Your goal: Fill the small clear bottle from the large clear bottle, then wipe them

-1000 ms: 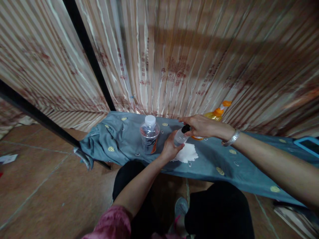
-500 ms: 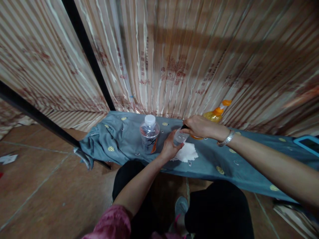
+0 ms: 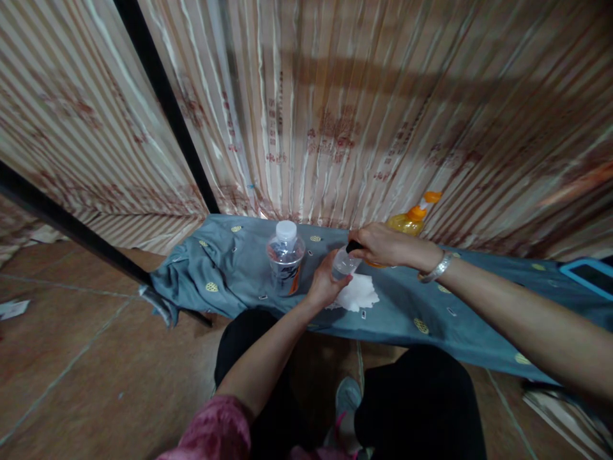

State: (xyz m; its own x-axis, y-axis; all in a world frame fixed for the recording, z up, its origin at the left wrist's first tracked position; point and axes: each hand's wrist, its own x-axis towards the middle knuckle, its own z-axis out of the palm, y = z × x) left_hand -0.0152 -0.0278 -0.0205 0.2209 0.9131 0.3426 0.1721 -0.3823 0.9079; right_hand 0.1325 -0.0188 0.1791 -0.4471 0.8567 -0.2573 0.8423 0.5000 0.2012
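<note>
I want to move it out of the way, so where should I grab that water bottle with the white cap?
Take the water bottle round its clear body below the white cap, coming from its left side: it stands upright on the blue cloth, and the left hand is busy close on its right.

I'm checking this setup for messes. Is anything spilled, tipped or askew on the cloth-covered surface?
Nothing is spilled. The grey-blue patterned cloth is bunched at its left end. The small clear bottle with a black cap is tilted, held between the left hand and right hand over a white tissue.
</note>
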